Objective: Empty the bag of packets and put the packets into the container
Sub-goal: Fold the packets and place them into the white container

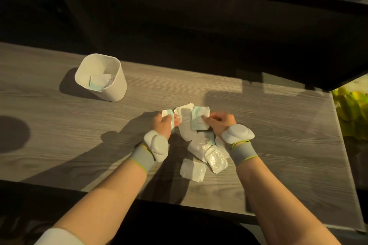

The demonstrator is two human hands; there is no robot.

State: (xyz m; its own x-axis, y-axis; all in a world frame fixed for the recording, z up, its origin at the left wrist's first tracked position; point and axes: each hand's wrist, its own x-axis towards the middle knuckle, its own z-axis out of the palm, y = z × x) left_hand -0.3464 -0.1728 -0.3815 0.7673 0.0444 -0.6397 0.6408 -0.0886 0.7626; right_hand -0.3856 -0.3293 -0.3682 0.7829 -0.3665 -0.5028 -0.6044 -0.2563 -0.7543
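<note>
Several white square packets (201,153) lie in a loose pile on the grey wooden table (59,125), between my two hands. My left hand (162,124) is closed around a small stack of packets (168,114) at the pile's far left. My right hand (222,122) pinches one packet (199,118) by its right side, lifted a little over the pile. A white rounded container (111,89) stands at the far left of the pile, with a few packets (99,81) inside it. No bag is in view.
The table's near edge runs just below the pile and its right end lies past my right wrist. A dark cabinet front rises behind the table. Something yellow-green (352,111) sits off the table's right end. White sensor pods are strapped to both wrists.
</note>
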